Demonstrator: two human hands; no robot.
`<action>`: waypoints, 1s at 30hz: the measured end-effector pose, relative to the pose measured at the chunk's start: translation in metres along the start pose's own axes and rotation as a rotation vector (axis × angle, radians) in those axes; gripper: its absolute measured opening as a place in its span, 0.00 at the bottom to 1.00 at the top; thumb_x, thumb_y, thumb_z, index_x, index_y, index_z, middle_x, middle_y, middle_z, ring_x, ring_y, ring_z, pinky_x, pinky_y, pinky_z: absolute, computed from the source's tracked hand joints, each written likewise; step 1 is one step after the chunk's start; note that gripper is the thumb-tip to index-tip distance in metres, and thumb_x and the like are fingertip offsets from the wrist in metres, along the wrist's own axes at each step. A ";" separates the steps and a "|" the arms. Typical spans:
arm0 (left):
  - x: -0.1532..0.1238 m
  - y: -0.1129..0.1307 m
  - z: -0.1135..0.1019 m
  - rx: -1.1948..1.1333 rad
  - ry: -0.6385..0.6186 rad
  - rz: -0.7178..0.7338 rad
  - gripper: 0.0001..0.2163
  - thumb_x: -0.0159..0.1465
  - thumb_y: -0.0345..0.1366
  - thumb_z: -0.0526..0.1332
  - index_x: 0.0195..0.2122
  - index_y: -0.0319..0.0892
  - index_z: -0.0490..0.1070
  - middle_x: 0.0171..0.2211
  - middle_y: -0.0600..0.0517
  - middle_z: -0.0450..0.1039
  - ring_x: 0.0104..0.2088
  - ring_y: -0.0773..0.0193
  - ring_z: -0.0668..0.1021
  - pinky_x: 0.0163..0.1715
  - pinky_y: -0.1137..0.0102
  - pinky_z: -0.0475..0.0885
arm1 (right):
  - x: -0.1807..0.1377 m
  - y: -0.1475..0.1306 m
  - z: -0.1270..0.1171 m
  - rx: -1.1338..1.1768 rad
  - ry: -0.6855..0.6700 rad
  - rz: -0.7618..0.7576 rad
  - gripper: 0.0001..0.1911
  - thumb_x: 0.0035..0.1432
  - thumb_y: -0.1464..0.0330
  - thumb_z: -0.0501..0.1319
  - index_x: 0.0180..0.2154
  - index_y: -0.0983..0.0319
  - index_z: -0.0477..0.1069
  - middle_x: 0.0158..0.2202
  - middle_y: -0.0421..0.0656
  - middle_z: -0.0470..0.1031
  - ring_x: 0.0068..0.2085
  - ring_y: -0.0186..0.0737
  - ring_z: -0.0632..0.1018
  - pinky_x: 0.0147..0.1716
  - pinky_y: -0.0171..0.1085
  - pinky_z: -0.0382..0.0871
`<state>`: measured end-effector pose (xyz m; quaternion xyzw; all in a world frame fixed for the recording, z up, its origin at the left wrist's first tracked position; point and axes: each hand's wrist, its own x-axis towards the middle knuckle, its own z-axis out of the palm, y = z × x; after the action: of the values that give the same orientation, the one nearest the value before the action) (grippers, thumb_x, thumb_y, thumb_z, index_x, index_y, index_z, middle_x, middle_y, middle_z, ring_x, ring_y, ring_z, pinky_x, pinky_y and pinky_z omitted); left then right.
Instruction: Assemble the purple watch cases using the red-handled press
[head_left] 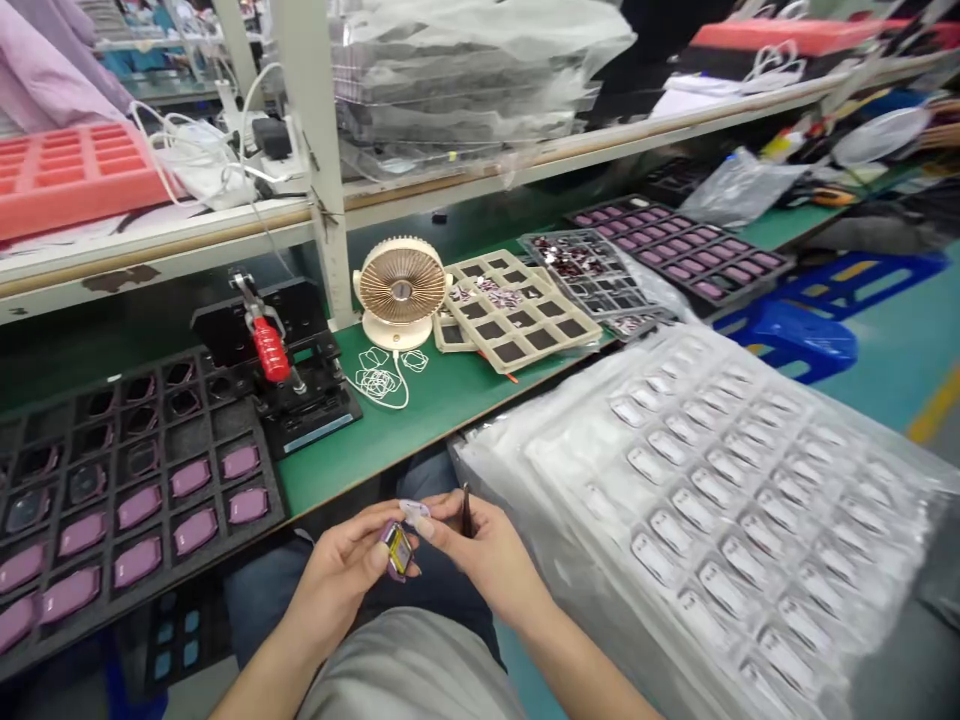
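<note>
My left hand [337,570] pinches a small rectangular watch-like device [397,550] with a purple edge and a glossy face. My right hand [487,550] grips dark tweezers [466,510] upright, its fingertips close to the device. A pale translucent film piece [415,512] sits between my hands, touching my right fingers. To the left, a black foam tray [196,420] holds purple-covered parts and dark parts in separate pockets. A large plastic sheet of white moulded trays [712,520] lies right of my right hand.
On the green bench mat stand a black press fixture with a red handle [270,350], a small cream fan [401,292], and a beige tray [517,320]. Further trays lie beyond. A white shelf [172,245] runs overhead, and a blue stool [795,340] stands at right.
</note>
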<state>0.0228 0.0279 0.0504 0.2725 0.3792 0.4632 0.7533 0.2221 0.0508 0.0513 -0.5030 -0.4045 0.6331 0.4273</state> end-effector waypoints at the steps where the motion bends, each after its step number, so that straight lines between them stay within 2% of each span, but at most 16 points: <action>1: -0.002 -0.001 -0.004 0.005 -0.006 0.009 0.17 0.61 0.43 0.75 0.50 0.43 0.85 0.63 0.38 0.71 0.47 0.49 0.82 0.44 0.57 0.82 | 0.001 0.001 0.002 0.049 -0.019 0.023 0.20 0.53 0.54 0.78 0.32 0.61 0.75 0.40 0.46 0.84 0.40 0.42 0.82 0.41 0.39 0.74; 3: -0.005 -0.003 -0.011 0.011 -0.024 0.027 0.16 0.63 0.43 0.73 0.51 0.44 0.85 0.64 0.38 0.69 0.48 0.49 0.81 0.44 0.58 0.82 | 0.000 0.004 0.006 0.113 -0.039 0.094 0.21 0.51 0.55 0.79 0.33 0.61 0.74 0.40 0.45 0.83 0.34 0.37 0.79 0.32 0.34 0.70; 6: -0.009 -0.009 -0.020 0.018 -0.038 0.042 0.16 0.65 0.42 0.72 0.52 0.45 0.84 0.64 0.40 0.66 0.49 0.50 0.80 0.44 0.59 0.82 | -0.002 0.011 0.012 0.197 -0.057 0.209 0.24 0.49 0.56 0.81 0.34 0.61 0.71 0.34 0.41 0.81 0.22 0.26 0.67 0.19 0.29 0.53; 8: -0.011 -0.012 -0.023 0.017 -0.041 0.037 0.16 0.65 0.42 0.72 0.52 0.45 0.84 0.63 0.40 0.65 0.49 0.49 0.80 0.44 0.59 0.82 | -0.003 0.018 0.014 0.266 -0.097 0.265 0.26 0.47 0.56 0.82 0.34 0.61 0.70 0.29 0.38 0.78 0.19 0.23 0.60 0.17 0.28 0.46; 11: -0.012 -0.013 -0.025 -0.007 -0.022 0.022 0.16 0.64 0.42 0.72 0.51 0.45 0.84 0.61 0.40 0.66 0.49 0.48 0.80 0.43 0.59 0.82 | -0.004 0.028 0.015 0.372 -0.171 0.325 0.26 0.48 0.55 0.81 0.34 0.61 0.70 0.28 0.37 0.77 0.18 0.20 0.55 0.17 0.29 0.42; 14: -0.011 -0.014 -0.025 -0.035 -0.017 0.012 0.15 0.64 0.42 0.72 0.51 0.44 0.85 0.59 0.41 0.67 0.47 0.50 0.80 0.41 0.60 0.82 | -0.004 0.036 0.015 0.425 -0.206 0.365 0.25 0.48 0.54 0.81 0.33 0.62 0.71 0.28 0.37 0.77 0.17 0.19 0.53 0.17 0.29 0.41; 16: -0.010 -0.014 -0.026 -0.065 -0.038 0.001 0.15 0.64 0.42 0.72 0.51 0.44 0.85 0.59 0.41 0.69 0.45 0.52 0.81 0.42 0.61 0.81 | -0.004 0.037 0.016 0.396 -0.181 0.337 0.24 0.49 0.54 0.80 0.34 0.62 0.74 0.28 0.38 0.78 0.17 0.20 0.54 0.17 0.28 0.42; 17: -0.010 -0.014 -0.027 -0.083 -0.043 0.000 0.16 0.64 0.42 0.72 0.51 0.44 0.85 0.60 0.41 0.69 0.46 0.52 0.81 0.43 0.61 0.81 | -0.004 0.036 0.017 0.348 -0.152 0.284 0.23 0.49 0.54 0.80 0.35 0.62 0.76 0.30 0.40 0.80 0.17 0.21 0.58 0.16 0.28 0.46; 19: -0.011 -0.011 -0.029 -0.103 -0.017 0.023 0.16 0.63 0.42 0.73 0.52 0.46 0.84 0.63 0.41 0.69 0.51 0.49 0.80 0.46 0.60 0.80 | -0.006 0.029 0.020 0.176 -0.084 0.078 0.18 0.52 0.57 0.79 0.37 0.60 0.80 0.36 0.45 0.84 0.21 0.28 0.70 0.17 0.29 0.58; 21: -0.012 -0.007 -0.029 -0.082 0.047 0.097 0.17 0.63 0.41 0.74 0.53 0.48 0.84 0.64 0.41 0.71 0.59 0.47 0.76 0.51 0.61 0.78 | -0.007 0.019 0.024 -0.061 -0.055 -0.204 0.09 0.56 0.63 0.77 0.39 0.57 0.84 0.45 0.47 0.85 0.32 0.38 0.82 0.25 0.32 0.72; 23: -0.014 -0.003 -0.029 -0.023 0.102 0.192 0.17 0.62 0.40 0.75 0.53 0.49 0.84 0.62 0.41 0.74 0.62 0.47 0.74 0.56 0.62 0.75 | -0.009 0.009 0.028 -0.263 -0.078 -0.454 0.07 0.59 0.69 0.75 0.41 0.55 0.85 0.49 0.46 0.85 0.41 0.43 0.86 0.35 0.35 0.81; 26: -0.016 0.002 -0.028 0.087 0.118 0.318 0.18 0.61 0.41 0.76 0.53 0.49 0.84 0.59 0.40 0.76 0.61 0.47 0.76 0.60 0.57 0.72 | -0.008 0.002 0.036 -0.418 -0.112 -0.681 0.11 0.61 0.71 0.74 0.45 0.53 0.85 0.49 0.44 0.85 0.44 0.43 0.87 0.42 0.37 0.84; 30: -0.020 0.003 -0.031 0.154 0.118 0.384 0.19 0.63 0.41 0.75 0.56 0.49 0.83 0.59 0.40 0.75 0.59 0.47 0.77 0.60 0.56 0.73 | -0.004 0.004 0.040 -0.512 -0.119 -0.796 0.11 0.62 0.71 0.73 0.47 0.55 0.84 0.50 0.45 0.85 0.44 0.42 0.88 0.42 0.35 0.84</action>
<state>-0.0096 0.0131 0.0415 0.3690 0.3980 0.5828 0.6048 0.1824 0.0428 0.0555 -0.3608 -0.7325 0.3280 0.4752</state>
